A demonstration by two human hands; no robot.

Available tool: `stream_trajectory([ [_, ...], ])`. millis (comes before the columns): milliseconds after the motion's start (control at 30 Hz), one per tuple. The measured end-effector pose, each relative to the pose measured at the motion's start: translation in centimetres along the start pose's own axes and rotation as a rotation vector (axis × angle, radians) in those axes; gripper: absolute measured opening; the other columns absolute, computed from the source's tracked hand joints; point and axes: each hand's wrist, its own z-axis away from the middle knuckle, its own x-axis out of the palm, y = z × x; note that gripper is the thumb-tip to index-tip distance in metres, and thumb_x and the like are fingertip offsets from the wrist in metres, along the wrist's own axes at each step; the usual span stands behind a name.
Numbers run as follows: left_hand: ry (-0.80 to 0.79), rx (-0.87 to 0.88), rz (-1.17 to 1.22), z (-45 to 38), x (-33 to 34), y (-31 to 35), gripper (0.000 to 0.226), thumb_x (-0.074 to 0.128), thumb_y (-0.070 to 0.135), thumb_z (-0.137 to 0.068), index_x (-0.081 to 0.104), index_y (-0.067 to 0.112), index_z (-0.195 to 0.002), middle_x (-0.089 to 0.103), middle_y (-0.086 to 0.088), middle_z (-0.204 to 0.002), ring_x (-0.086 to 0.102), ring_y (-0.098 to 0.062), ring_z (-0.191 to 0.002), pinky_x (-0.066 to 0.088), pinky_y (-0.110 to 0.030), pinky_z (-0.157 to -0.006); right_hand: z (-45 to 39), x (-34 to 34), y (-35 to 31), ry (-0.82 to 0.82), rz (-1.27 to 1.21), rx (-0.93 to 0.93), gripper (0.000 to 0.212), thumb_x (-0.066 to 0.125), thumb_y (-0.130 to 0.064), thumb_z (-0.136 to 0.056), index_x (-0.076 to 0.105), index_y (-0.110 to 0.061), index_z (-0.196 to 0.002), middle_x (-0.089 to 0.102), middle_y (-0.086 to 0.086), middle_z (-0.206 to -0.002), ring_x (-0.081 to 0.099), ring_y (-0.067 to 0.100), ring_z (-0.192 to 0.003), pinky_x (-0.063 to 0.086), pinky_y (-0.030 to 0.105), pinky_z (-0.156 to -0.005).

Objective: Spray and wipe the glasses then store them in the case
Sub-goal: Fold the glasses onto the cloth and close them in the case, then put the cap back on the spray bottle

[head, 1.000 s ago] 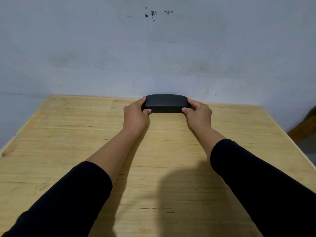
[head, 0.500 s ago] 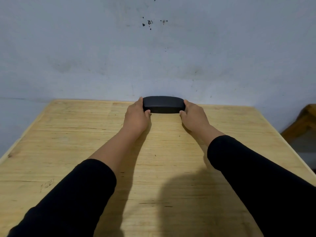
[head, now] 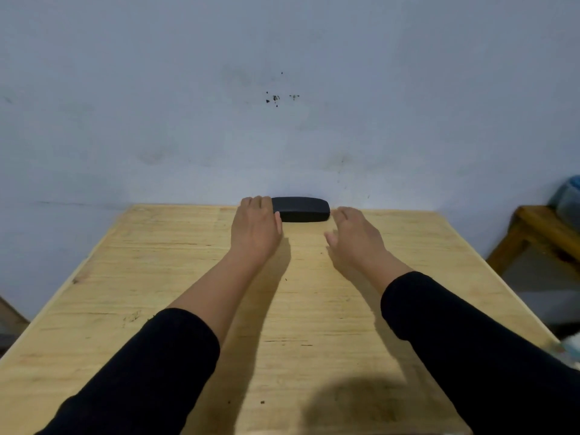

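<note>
A closed black glasses case (head: pixel 303 209) lies at the far edge of the wooden table (head: pixel 157 277), against the wall. My left hand (head: pixel 255 229) lies palm down at the case's left end, with the fingers over that end and relaxed. My right hand (head: pixel 354 237) hovers palm down just right of the case and slightly nearer to me, fingers loosely spread, apart from the case. No glasses, spray or cloth are in view.
A pale blue wall (head: pixel 282 120) rises directly behind the table. A wooden stool or small table (head: pixel 539 237) stands to the right, with a blue-topped container (head: pixel 569 196) on it. Something pale shows at the right table edge (head: pixel 569 350).
Both hands gripped the case's ends before. Now the right hand has let go and drawn back. The left hand's fingers have relaxed over the left end. The view has tilted up.
</note>
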Motion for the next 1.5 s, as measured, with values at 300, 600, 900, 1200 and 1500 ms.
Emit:
stream_trajectory([
  [300,0.119,0.127,0.078,2.9,-5.0,5.0,0.038,0.035,0.025,-0.096,0.048,-0.002,-0.119,0.054,-0.018,-0.119,0.045,-0.033,-0.111,0.037,-0.039,-0.095,5.1,-6.0,1.8,0.131,0.029,0.026,0.051,0.043,-0.034,-0.096,0.036,-0.005,-0.138,0.040,0.010,-0.142,0.033,0.023,-0.134,0.035,0.032,-0.103],
  [600,0.164,0.290,0.216,6.9,-6.6,13.6,0.041,0.039,0.026,-0.097,0.045,-0.003,-0.126,0.050,-0.020,-0.129,0.041,-0.034,-0.121,0.032,-0.038,-0.102,12.9,-11.9,7.8,0.275,0.052,0.157,0.052,0.044,-0.034,-0.095,0.037,-0.006,-0.138,0.040,0.009,-0.143,0.032,0.022,-0.135,0.036,0.034,-0.103],
  [900,0.072,0.446,0.334,12.2,-3.1,21.2,0.039,0.048,0.023,-0.093,0.050,-0.005,-0.121,0.055,-0.022,-0.122,0.045,-0.037,-0.117,0.033,-0.040,-0.102,21.1,-14.2,13.4,0.349,0.092,0.308,0.052,0.046,-0.032,-0.094,0.037,-0.005,-0.138,0.042,0.012,-0.143,0.037,0.025,-0.133,0.034,0.035,-0.105],
  [1200,-0.121,0.492,0.326,16.8,1.9,23.4,0.047,0.045,0.030,-0.094,0.044,0.001,-0.131,0.049,-0.017,-0.133,0.038,-0.031,-0.127,0.028,-0.035,-0.107,26.3,-9.5,16.4,0.383,-0.163,0.449,0.051,0.050,-0.028,-0.093,0.039,-0.011,-0.140,0.041,0.007,-0.146,0.036,0.020,-0.135,0.031,0.031,-0.108],
  [1500,-0.303,0.438,0.347,18.4,5.1,23.3,0.044,0.043,0.032,-0.095,0.046,0.005,-0.128,0.051,-0.015,-0.130,0.039,-0.028,-0.125,0.032,-0.033,-0.101,28.7,-3.4,17.4,0.533,-0.583,0.594,0.046,0.064,-0.019,-0.086,0.053,-0.014,-0.130,0.057,0.006,-0.132,0.052,0.016,-0.119,0.040,0.026,-0.098],
])
